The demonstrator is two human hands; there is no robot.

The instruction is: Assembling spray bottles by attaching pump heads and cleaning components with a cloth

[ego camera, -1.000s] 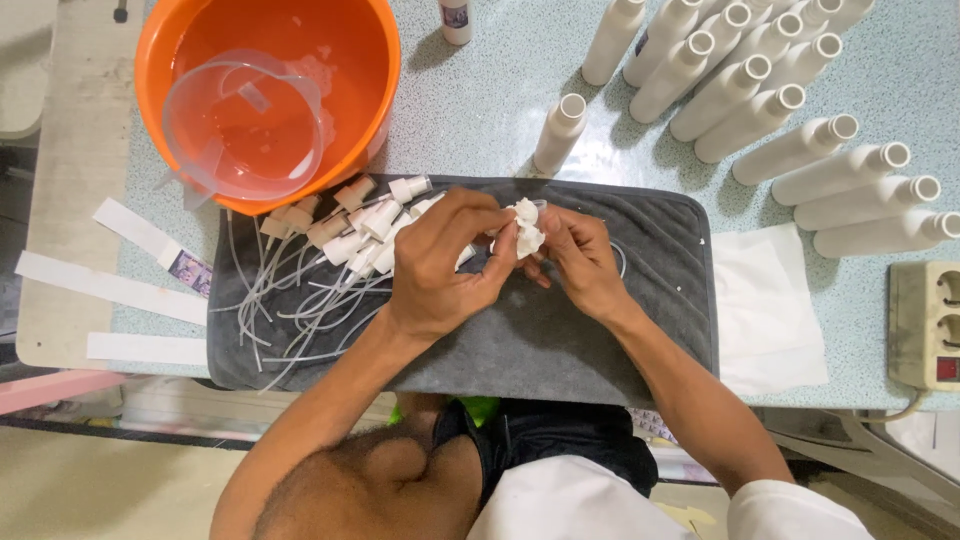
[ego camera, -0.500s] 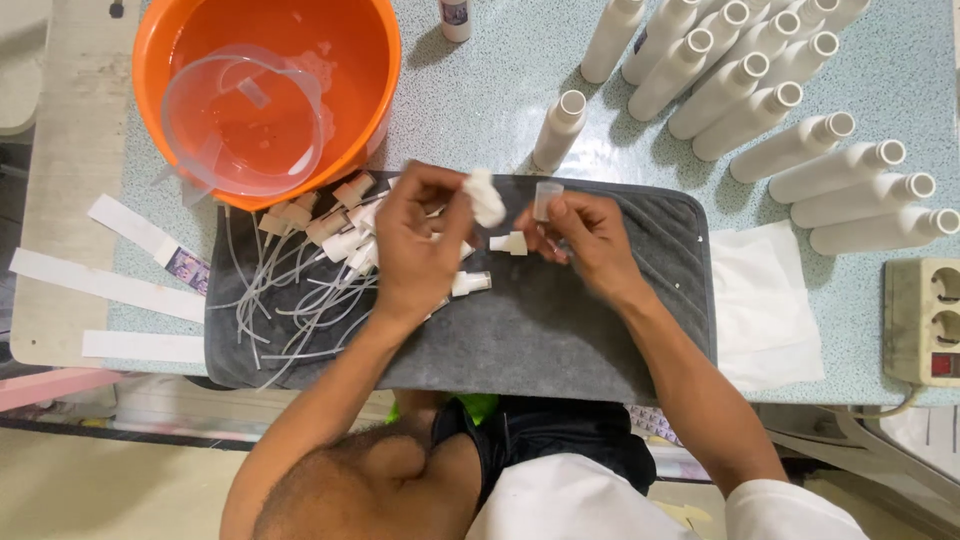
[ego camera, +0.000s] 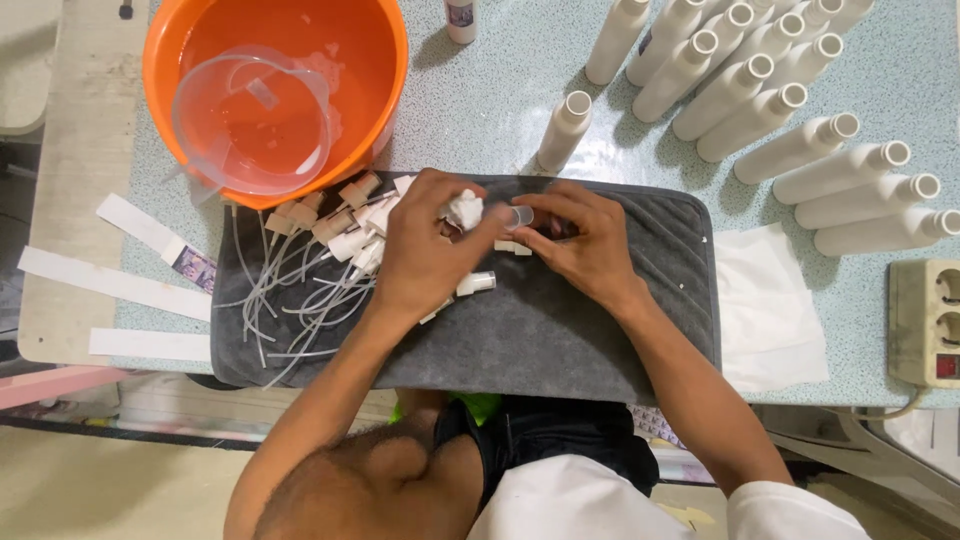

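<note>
Grey ribbed mat [ego camera: 560,340] lies under both hands: left hand [ego camera: 425,255] pinches a crumpled white tissue [ego camera: 464,210], right hand [ego camera: 585,240] grips a small clear cap [ego camera: 520,216].

Crumpled white cloth wad [ego camera: 464,210]: pinched at the fingertips of the left hand [ego camera: 425,250], raised above the grey mat. Small clear plastic cap [ego camera: 520,216]: gripped by the right hand [ego camera: 580,245], lying sideways, just beside the wad. White spray pump head [ego camera: 476,284]: lying flat under the left hand, near its palm.
</note>
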